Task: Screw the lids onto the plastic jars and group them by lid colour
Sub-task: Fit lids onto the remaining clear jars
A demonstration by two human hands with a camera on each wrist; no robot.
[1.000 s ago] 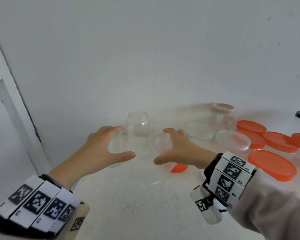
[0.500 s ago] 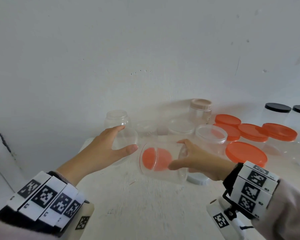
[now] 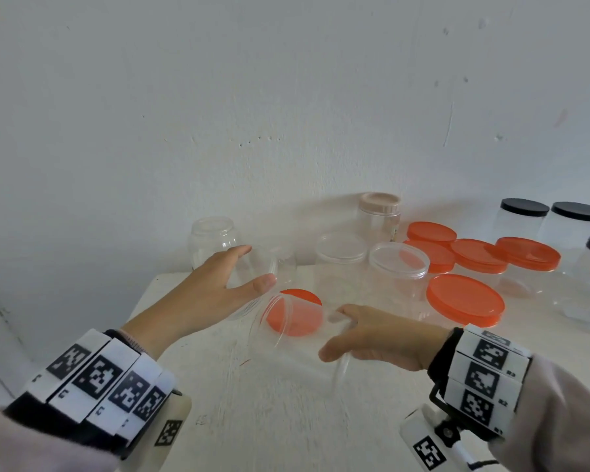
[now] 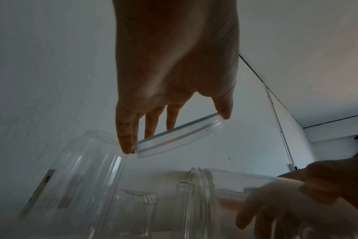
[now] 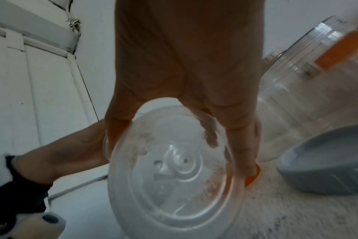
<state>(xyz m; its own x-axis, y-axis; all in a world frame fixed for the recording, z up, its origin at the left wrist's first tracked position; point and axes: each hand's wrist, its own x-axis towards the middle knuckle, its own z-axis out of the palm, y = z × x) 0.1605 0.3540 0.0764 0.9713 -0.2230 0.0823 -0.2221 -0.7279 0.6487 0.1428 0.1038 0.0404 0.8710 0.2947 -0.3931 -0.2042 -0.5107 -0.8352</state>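
White table (image 3: 286, 420), its painted top scuffed and scratched, pushed against a plain white wall (image 3: 286, 97) marked with small specks and a thin vertical crack at right. Grey shallow dish (image 5: 325, 165) sits on the tabletop, seen only from the right wrist view. White panelled door (image 5: 31, 80) with a frame stands at the left; a thin white pipe (image 4: 280, 122) runs down the far wall.
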